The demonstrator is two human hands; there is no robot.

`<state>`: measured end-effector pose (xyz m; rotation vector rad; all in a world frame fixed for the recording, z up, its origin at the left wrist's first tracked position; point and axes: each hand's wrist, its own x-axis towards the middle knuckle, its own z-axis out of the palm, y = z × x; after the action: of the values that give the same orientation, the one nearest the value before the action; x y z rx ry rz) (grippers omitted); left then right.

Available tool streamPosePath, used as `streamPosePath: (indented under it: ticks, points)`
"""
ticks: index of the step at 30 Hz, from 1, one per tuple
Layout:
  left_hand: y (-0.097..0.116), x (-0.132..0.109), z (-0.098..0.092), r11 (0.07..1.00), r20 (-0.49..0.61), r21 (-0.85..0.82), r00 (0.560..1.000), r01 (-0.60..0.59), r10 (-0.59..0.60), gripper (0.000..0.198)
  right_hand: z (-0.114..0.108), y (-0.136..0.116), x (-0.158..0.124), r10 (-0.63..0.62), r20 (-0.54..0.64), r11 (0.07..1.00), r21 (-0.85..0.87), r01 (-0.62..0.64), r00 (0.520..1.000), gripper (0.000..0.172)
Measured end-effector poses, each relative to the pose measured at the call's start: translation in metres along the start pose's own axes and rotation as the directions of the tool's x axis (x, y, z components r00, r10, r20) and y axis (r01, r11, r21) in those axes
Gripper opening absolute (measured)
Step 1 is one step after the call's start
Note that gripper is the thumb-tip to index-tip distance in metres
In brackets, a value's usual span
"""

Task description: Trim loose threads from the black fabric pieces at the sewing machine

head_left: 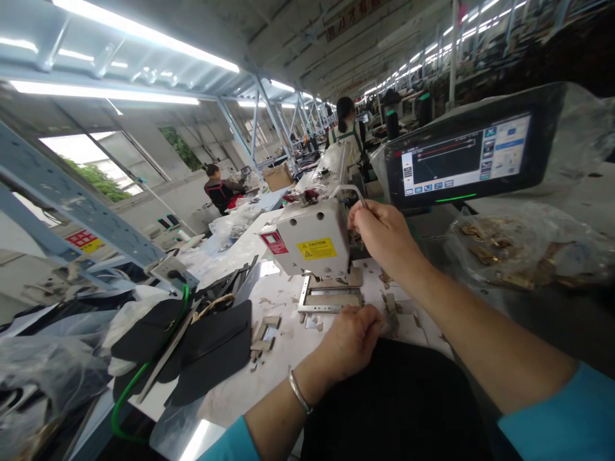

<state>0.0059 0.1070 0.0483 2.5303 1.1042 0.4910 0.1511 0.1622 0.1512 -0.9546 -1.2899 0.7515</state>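
**Two hands working at the head of a sewing machine**

The right hand point(382, 232) is reaching up beside the sewing machine head point(312, 238), its grip pinching closed on a thin clear tube point(353, 189) that is curving out from the top of the machine. The right forearm is stretching in from the lower right, bare up to a blue sleeve point(567, 416).

The left hand point(350, 340) is lying low on the white desk point(288, 346), knuckles up, its grip curling shut over a small tan piece point(390, 324) just below the metal clamp frame point(329, 299); how firmly the piece is being held cannot be told. A silver bangle point(300, 392) is sitting on the left wrist.

The clamp frame is lying flat under the machine head, enclosing a tan piece. More small tan scraps point(265, 334) are lying scattered on the desk around it. To the left, dark flat cut pieces point(211, 349) are overlapping in a stack near the desk edge, with a green cable point(129, 390) looping beside them.

On the right, a clear plastic bag point(523, 253) is holding brass-coloured metal fittings. Above it, a touch screen point(468, 157) wrapped in plastic film is glowing with a control display. A dark cloth point(394, 403) is covering the person's lap.

Farther back, other people are sitting at machines along the line.
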Motion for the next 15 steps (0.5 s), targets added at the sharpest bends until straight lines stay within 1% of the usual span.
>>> streamPosePath:
  ticks: [1, 2, 3, 4, 5, 6, 7, 8, 9, 10, 11, 12, 13, 14, 15]
  points:
    - [-0.003, 0.003, 0.001, 1.0, -0.009, 0.023, 1.0, -0.007, 0.007, 0.01, 0.0, 0.002, -0.005, -0.11, 0.038, 0.991, -0.078, 0.113, 0.993, 0.017]
    - [-0.006, 0.006, 0.001, 0.999, -0.021, 0.044, 1.0, -0.017, 0.018, 0.01, -0.002, 0.003, -0.011, -0.212, 0.115, 0.963, -0.147, 0.227, 0.971, 0.018]
    - [-0.009, 0.01, 0.002, 0.998, -0.035, 0.058, 0.999, -0.027, 0.029, 0.01, -0.004, 0.002, -0.018, -0.291, 0.216, 0.922, -0.198, 0.334, 0.932, 0.018]
    - [-0.011, 0.014, 0.002, 0.997, -0.047, 0.066, 0.998, -0.037, 0.04, 0.01, -0.009, 0.002, -0.025, -0.337, 0.318, 0.883, -0.221, 0.415, 0.886, 0.018]
    - [-0.012, 0.017, 0.001, 0.997, -0.057, 0.065, 0.997, -0.043, 0.047, 0.01, -0.015, 0.002, -0.031, -0.344, 0.391, 0.863, -0.226, 0.451, 0.854, 0.018]
    - [-0.012, 0.019, 0.001, 0.997, -0.059, 0.062, 0.997, -0.05, 0.053, 0.011, -0.024, 0.003, -0.035, -0.329, 0.425, 0.859, -0.236, 0.454, 0.843, 0.018]
    - [-0.012, 0.02, 0.0, 0.996, -0.051, 0.066, 0.997, -0.055, 0.058, 0.011, -0.035, 0.005, -0.039, -0.3, 0.413, 0.867, -0.258, 0.427, 0.86, 0.019]
    - [-0.01, 0.019, -0.001, 0.994, -0.031, 0.085, 0.997, -0.064, 0.067, 0.011, -0.047, 0.008, -0.041, -0.248, 0.345, 0.885, -0.299, 0.357, 0.905, 0.021]
    - [-0.007, 0.015, -0.002, 0.99, -0.003, 0.117, 0.997, -0.081, 0.082, 0.011, -0.06, 0.013, -0.044, -0.179, 0.234, 0.902, -0.349, 0.254, 0.956, 0.025]
    - [-0.004, 0.01, -0.003, 0.982, 0.026, 0.159, 0.995, -0.098, 0.095, 0.011, -0.072, 0.019, -0.047, -0.109, 0.105, 0.906, -0.399, 0.142, 0.988, 0.03]
    - [0.0, 0.004, -0.003, 0.973, 0.05, 0.204, 0.993, -0.111, 0.103, 0.012, -0.083, 0.025, -0.051, -0.049, 0.007, 0.884, -0.466, 0.047, 0.999, 0.032]
    - [0.003, -0.002, -0.003, 0.962, 0.061, 0.246, 0.993, -0.117, 0.105, 0.012, -0.092, 0.032, -0.056, 0.007, -0.011, 0.848, -0.531, -0.012, 1.0, 0.031]
    - [0.005, -0.008, -0.003, 0.953, 0.059, 0.28, 0.993, -0.114, 0.102, 0.013, -0.097, 0.04, -0.064, 0.056, 0.027, 0.809, -0.588, -0.03, 0.998, 0.031]
    - [0.007, -0.012, -0.003, 0.946, 0.044, 0.307, 0.994, -0.104, 0.095, 0.014, -0.1, 0.046, -0.073, 0.101, 0.105, 0.768, -0.64, -0.01, 0.989, 0.03]
    - [0.008, -0.015, -0.003, 0.938, 0.027, 0.333, 0.996, -0.093, 0.089, 0.015, -0.1, 0.052, -0.083, 0.14, 0.199, 0.735, -0.678, 0.032, 0.97, 0.03]
